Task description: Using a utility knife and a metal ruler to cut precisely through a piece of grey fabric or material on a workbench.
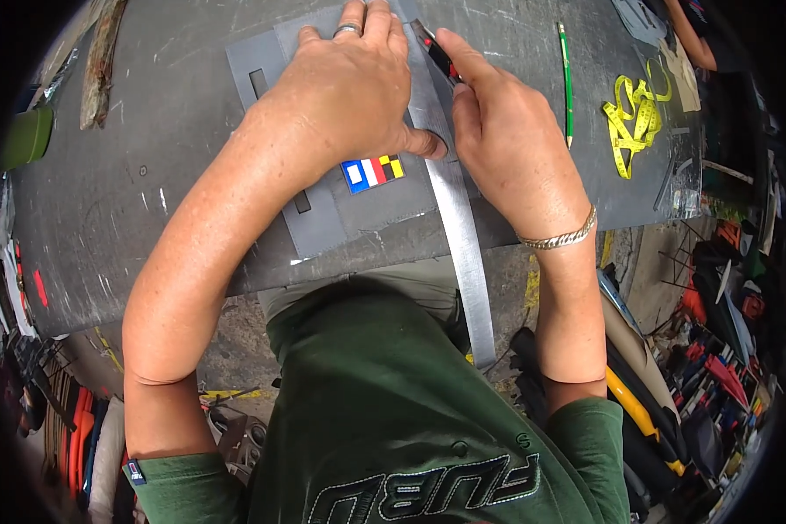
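A flat grey sheet of material [319, 231] with rectangular slots lies near the front edge of the table, and a small patch of coloured blocks [374, 174] sits on it. Across the sheet runs a long metal ruler [465, 253], its near end sticking out past the table edge. My left hand [345, 96] lies open and spread over the sheet, with the thumb pressing on the ruler. Wrapped round a red and black utility knife [437, 58], my right hand [511, 131] is beside the ruler's right edge. The blade's tip is too small to make out.
A green pencil [566, 83] and a tangled yellow measuring tape [633, 127] lie to the right on the dark table [87, 227]. A rough wooden stick [103, 65] is at the far left. Another person's arm [694, 39] shows at the far right. Rolls of material [637, 349] stand below.
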